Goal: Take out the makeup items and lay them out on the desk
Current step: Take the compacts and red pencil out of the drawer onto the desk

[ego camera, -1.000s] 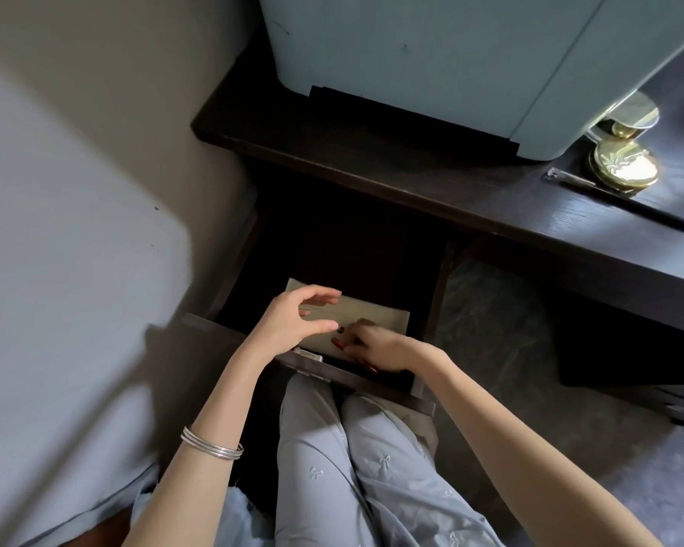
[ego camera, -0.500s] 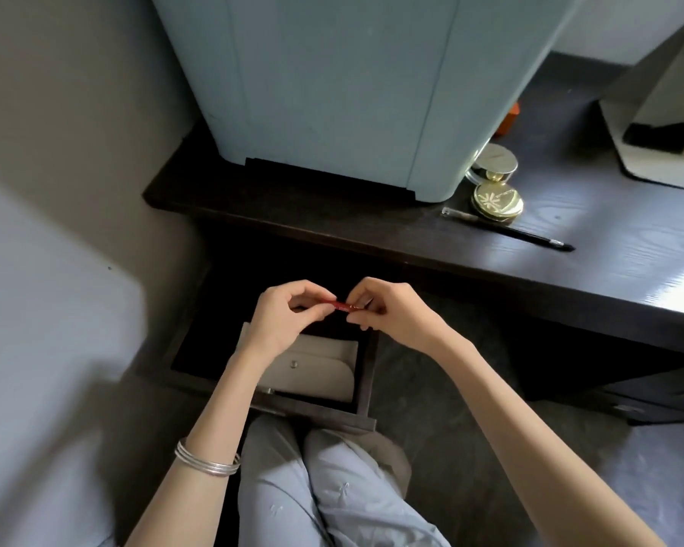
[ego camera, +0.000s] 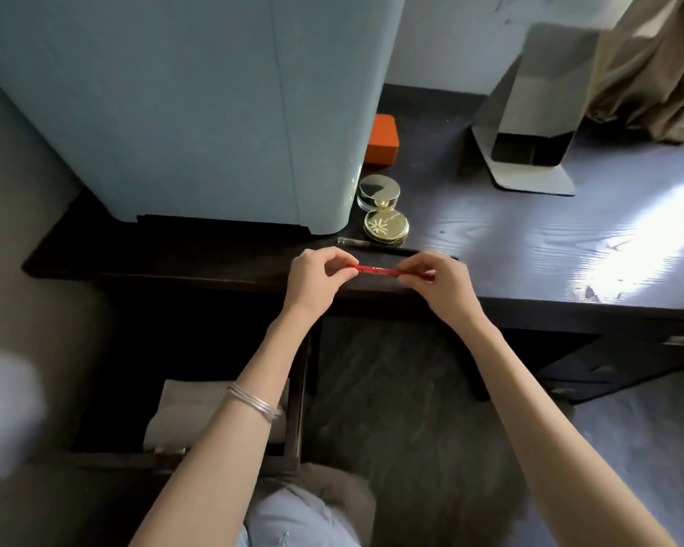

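hands (ego camera: 376, 278) pinch a red pencil (ego camera: 376, 270) over the dark desk (ego camera: 530, 246).

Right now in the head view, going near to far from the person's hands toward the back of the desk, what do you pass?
Red pencil pinched between the left hand and right hand → dark liner pen → gold patterned compact → mirrored-lid jar → orange box.

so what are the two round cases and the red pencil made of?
Round cases: likely polished gold-tone metal or metallised plastic, given their mirror-like glare. Red pencil: glossy red finish, plastic or lacquered wood; can't tell which.
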The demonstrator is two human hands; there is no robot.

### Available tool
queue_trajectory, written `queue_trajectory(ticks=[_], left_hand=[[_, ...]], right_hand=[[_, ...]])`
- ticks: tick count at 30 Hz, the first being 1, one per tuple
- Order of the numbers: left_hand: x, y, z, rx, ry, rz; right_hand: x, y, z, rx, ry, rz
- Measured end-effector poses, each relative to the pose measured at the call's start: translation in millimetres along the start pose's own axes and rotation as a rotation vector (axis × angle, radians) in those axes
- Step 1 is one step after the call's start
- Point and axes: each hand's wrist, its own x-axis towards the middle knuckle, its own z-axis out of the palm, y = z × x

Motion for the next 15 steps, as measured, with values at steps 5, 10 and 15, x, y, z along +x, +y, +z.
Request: queue_trajectory(ticks=[5, 10, 15], left_hand=[[23.8, -3.6, 28.1, 0.185, 0.082, -0.02], [36.6, 2.1, 40.6, 0.288, 0.195, -0.131], [38.6, 0.8, 41.6, 0.261, 0.203, -0.121]], right_hand=[[14.7, 25.3, 5.9, -0.142, 0.098, 0.066], [28.5, 27.3, 10.3, -0.191, 0.206, 0.077], [27.7, 27.5, 15.1, -0.169, 0.265, 0.073]])
